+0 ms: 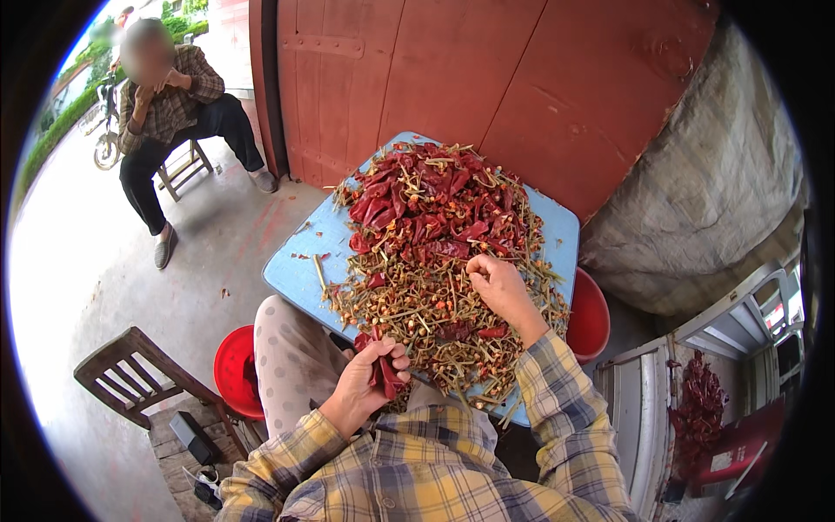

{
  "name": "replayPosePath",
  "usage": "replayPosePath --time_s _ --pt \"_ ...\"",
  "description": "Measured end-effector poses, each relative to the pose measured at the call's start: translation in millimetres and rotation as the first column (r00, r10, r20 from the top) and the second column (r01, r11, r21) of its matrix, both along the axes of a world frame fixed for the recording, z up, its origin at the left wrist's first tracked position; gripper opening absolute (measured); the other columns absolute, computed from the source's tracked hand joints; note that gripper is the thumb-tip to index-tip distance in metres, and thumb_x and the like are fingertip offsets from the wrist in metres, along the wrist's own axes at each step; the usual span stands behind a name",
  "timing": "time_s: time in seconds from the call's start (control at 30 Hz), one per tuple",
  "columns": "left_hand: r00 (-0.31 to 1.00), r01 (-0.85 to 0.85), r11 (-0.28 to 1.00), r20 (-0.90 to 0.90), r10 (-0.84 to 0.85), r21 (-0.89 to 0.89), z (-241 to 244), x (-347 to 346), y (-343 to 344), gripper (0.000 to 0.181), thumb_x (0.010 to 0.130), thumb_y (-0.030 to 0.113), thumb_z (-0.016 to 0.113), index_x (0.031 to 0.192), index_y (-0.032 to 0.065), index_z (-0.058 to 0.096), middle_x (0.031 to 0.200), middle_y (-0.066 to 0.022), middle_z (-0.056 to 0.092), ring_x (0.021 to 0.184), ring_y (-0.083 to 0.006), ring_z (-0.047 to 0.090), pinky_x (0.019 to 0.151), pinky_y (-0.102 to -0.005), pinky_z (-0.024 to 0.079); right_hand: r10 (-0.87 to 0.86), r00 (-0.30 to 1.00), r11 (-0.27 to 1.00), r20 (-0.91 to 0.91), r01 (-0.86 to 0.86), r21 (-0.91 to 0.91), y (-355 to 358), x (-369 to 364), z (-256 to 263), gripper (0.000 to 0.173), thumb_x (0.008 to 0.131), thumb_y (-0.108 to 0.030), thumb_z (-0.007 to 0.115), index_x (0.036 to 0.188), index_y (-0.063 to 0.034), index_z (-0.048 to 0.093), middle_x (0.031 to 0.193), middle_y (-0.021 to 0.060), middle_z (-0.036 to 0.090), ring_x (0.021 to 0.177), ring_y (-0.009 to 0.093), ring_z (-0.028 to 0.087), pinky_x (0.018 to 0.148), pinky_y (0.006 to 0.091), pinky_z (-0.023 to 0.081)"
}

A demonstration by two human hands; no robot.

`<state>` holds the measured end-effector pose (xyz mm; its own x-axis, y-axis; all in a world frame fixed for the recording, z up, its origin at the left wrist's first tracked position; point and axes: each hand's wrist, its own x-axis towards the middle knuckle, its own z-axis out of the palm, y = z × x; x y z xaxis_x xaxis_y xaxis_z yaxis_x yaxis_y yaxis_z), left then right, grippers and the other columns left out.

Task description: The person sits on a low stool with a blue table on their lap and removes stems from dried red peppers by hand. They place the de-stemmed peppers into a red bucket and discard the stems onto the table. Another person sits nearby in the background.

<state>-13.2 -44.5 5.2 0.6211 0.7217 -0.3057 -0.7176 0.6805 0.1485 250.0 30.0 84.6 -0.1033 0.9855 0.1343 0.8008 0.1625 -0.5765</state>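
Note:
Dried red chillies [391, 382] are gripped in my left hand [372, 375], just off the near edge of a light blue table [297, 264]. My right hand [499, 287] hovers over or rests on the pile, fingers curled with thumb near forefinger; whether anything small is pinched there is hidden. Across the far half of the tabletop lies a heap of dried red chillies [430, 189]. Nearer to me spreads a thick layer of chilli stems and calyxes [417, 307], with a few red pieces among them.
Red buckets stand left [228, 372] and right [590, 316] of the table. A wooden chair [156, 385] holds a dark device [194, 437]. Behind is a red door [417, 78]. More chillies [698, 404] lie in a metal cart bed [642, 417]. Another person [176, 111] sits at far left.

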Motion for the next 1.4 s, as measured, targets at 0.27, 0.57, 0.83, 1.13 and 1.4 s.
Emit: replayPosePath --time_s 0.27,0.57,0.83,1.13,1.4 --pt "0.999 0.017 1.000 0.046 -0.017 0.015 1.8 -3.4 0.5 0.011 0.088 0.011 0.059 0.086 0.0129 0.049 0.087 -0.0025 0.049 0.075 -0.0146 0.050 0.063 -0.0288 0.045 0.296 0.886 0.948 0.358 -0.317 -0.001 -9.3 -22.9 -12.9 0.014 0.081 -0.014 0.067 0.095 -0.0139 0.067 0.089 0.0040 0.056 0.088 0.025 0.058 0.072 0.0396 0.050" --pt "0.998 0.054 0.999 0.010 -0.054 0.003 -3.7 -2.1 -7.4 0.015 0.091 0.018 0.065 0.091 0.0111 0.052 0.088 -0.0023 0.052 0.074 -0.0149 0.052 0.062 -0.0296 0.046 0.169 0.876 0.970 0.452 -0.228 0.081 10.8 -19.7 -20.1 0.015 0.082 -0.007 0.061 0.095 -0.0133 0.065 0.089 0.0043 0.058 0.091 0.026 0.059 0.074 0.0390 0.051" --pt "0.996 0.085 0.996 0.003 -0.085 -0.021 -5.2 0.8 -9.4 0.016 0.090 0.017 0.065 0.091 0.0102 0.050 0.086 -0.0024 0.053 0.071 -0.0146 0.051 0.060 -0.0300 0.045 0.317 0.810 0.937 0.494 -0.347 -0.033 10.8 -16.1 -12.9 0.035 0.078 -0.003 0.065 0.109 -0.0178 0.064 0.094 0.0053 0.056 0.088 0.026 0.061 0.070 0.0401 0.049" --pt "0.997 0.070 0.994 0.034 -0.067 -0.089 -18.6 -1.9 -2.8 0.010 0.089 0.012 0.060 0.089 0.0101 0.050 0.085 -0.0030 0.051 0.067 -0.0137 0.049 0.060 -0.0284 0.045 0.093 0.970 0.987 0.226 -0.120 0.111 36.0 -28.1 -1.8 0.010 0.086 -0.020 0.058 0.090 -0.0136 0.064 0.083 0.0048 0.064 0.077 0.027 0.063 0.066 0.0420 0.050" --pt "0.999 0.051 0.998 -0.002 -0.051 -0.034 -15.8 -0.9 1.6 0.009 0.091 0.015 0.060 0.095 0.0100 0.054 0.087 -0.0032 0.053 0.068 -0.0139 0.050 0.059 -0.0271 0.046 0.218 0.909 0.976 0.356 -0.204 -0.078 20.6 -22.4 -0.7 0.010 0.083 -0.014 0.061 0.091 -0.0152 0.068 0.089 0.0043 0.065 0.085 0.026 0.064 0.072 0.0407 0.051"
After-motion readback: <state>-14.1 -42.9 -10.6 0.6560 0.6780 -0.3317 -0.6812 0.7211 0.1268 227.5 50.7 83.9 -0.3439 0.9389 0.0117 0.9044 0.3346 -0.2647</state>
